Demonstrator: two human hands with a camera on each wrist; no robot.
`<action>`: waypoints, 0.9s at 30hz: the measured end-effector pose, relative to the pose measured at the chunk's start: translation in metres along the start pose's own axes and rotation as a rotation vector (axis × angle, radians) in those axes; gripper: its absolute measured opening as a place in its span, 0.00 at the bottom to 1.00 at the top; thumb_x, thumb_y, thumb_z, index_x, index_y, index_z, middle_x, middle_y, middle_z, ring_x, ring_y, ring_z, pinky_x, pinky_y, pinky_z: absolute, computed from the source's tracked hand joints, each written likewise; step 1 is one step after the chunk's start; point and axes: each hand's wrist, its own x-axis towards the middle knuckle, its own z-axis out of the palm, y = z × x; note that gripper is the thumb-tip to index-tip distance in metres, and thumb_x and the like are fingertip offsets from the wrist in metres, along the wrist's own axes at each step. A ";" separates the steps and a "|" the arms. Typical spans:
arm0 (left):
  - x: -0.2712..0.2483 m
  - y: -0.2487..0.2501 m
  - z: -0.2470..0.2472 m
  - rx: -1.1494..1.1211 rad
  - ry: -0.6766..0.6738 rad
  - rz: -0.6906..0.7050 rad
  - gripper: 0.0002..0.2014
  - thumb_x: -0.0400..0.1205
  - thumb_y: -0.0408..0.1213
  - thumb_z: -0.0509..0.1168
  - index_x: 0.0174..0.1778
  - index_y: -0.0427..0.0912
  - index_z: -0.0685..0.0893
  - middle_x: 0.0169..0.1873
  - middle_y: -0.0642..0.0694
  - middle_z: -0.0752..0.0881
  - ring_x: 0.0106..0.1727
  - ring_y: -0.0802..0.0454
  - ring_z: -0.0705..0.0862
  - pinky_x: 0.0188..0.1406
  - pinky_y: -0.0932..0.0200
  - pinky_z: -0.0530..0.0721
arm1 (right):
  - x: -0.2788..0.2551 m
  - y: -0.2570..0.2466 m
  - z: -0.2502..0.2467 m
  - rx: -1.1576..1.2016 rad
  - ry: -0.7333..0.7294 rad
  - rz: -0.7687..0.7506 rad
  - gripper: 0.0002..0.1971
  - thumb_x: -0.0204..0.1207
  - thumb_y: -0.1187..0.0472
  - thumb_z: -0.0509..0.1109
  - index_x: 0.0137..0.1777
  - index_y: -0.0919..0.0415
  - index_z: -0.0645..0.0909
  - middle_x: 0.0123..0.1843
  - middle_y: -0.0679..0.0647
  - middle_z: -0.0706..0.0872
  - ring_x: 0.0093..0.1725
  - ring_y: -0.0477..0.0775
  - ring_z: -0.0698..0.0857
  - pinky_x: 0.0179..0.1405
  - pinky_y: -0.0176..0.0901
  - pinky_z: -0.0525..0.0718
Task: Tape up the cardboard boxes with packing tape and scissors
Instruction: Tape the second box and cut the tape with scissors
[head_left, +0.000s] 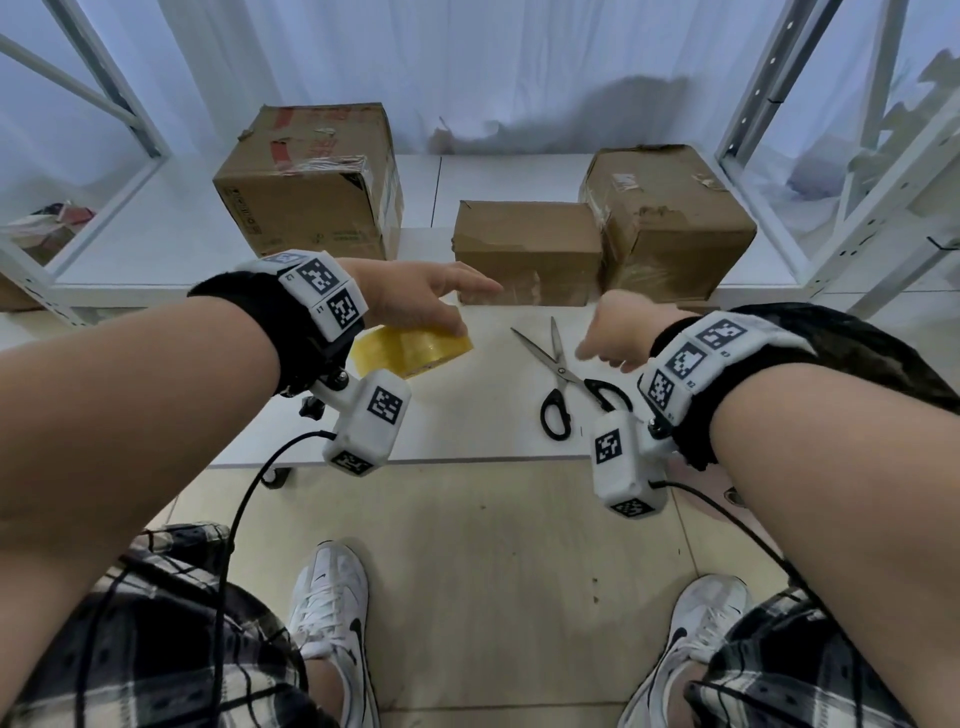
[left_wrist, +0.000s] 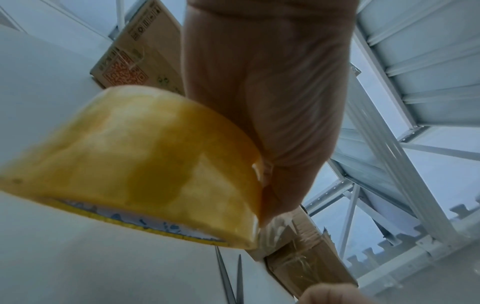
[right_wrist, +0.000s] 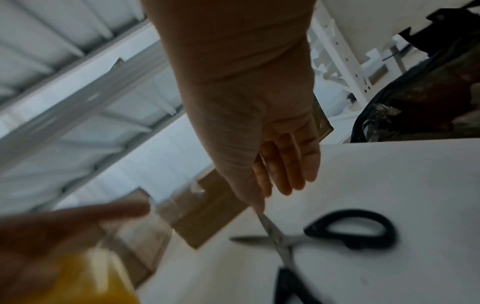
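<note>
My left hand (head_left: 415, 299) holds a yellow roll of packing tape (head_left: 415, 351) just above the white table (head_left: 467, 426), thumb on the roll's rim and forefinger pointing forward. Up close, the tape roll (left_wrist: 142, 164) hangs tilted beside the palm. Black-handled scissors (head_left: 563, 371) lie on the table with their blades apart, between my hands. My right hand (head_left: 618, 332) hovers over the scissors (right_wrist: 283, 240), fingers (right_wrist: 285, 164) relaxed and holding nothing. Three cardboard boxes stand behind: a large one (head_left: 311, 182) at the left, a small one (head_left: 524, 254) in the middle, a worn one (head_left: 670, 218) at the right.
White metal shelf frames (head_left: 810, 156) stand on both sides of the boxes, with a white curtain behind. A dark bag (right_wrist: 415, 102) lies off the table's right side. The table's front edge (head_left: 467, 460) runs just below my wrists, above my feet.
</note>
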 end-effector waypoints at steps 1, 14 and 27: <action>0.000 -0.001 0.000 -0.001 0.007 -0.006 0.29 0.84 0.31 0.63 0.79 0.58 0.66 0.77 0.57 0.63 0.66 0.51 0.71 0.68 0.53 0.74 | -0.003 -0.003 0.007 -0.069 -0.031 -0.015 0.15 0.78 0.57 0.72 0.37 0.68 0.77 0.36 0.57 0.82 0.37 0.57 0.82 0.42 0.47 0.85; 0.001 0.003 0.013 0.020 0.077 0.013 0.30 0.84 0.31 0.64 0.81 0.52 0.64 0.80 0.55 0.61 0.64 0.54 0.71 0.69 0.56 0.73 | -0.002 -0.004 0.067 -0.140 0.099 0.135 0.30 0.73 0.51 0.76 0.69 0.63 0.69 0.68 0.65 0.72 0.68 0.65 0.72 0.64 0.55 0.75; -0.011 0.007 0.016 0.001 0.127 0.045 0.30 0.83 0.32 0.65 0.81 0.50 0.65 0.79 0.54 0.62 0.68 0.54 0.70 0.69 0.57 0.73 | -0.015 0.023 0.068 -0.194 0.214 0.307 0.23 0.79 0.59 0.68 0.72 0.63 0.68 0.69 0.65 0.72 0.69 0.65 0.73 0.62 0.55 0.76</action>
